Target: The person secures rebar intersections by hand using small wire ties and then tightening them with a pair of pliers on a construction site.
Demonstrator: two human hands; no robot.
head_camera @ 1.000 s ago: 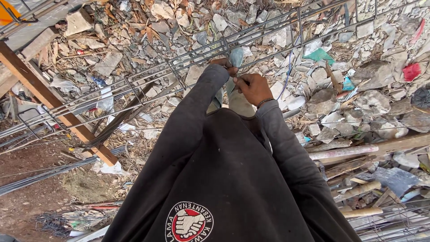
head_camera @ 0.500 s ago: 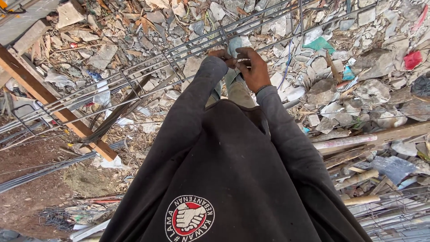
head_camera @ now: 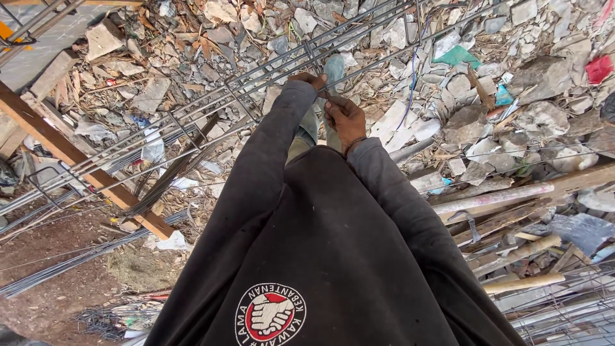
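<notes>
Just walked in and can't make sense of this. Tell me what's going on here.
A person in a black long-sleeved top stands over a long cage of thin grey steel bars laid across rubble. Both hands meet at one bar: the left hand grips it from the far side, and the right hand pinches at the same spot. Whether it holds a tool cannot be told. A long brown wooden beam lies under the cage.

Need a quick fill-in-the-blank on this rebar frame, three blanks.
1. Both hands, the left hand and the right hand, meet at the long ____ cage.
2. The sleeves are ____ in colour.
3. A wooden beam lies under the cage, on the person's ____ side.

Missing: rebar; black; left
</notes>
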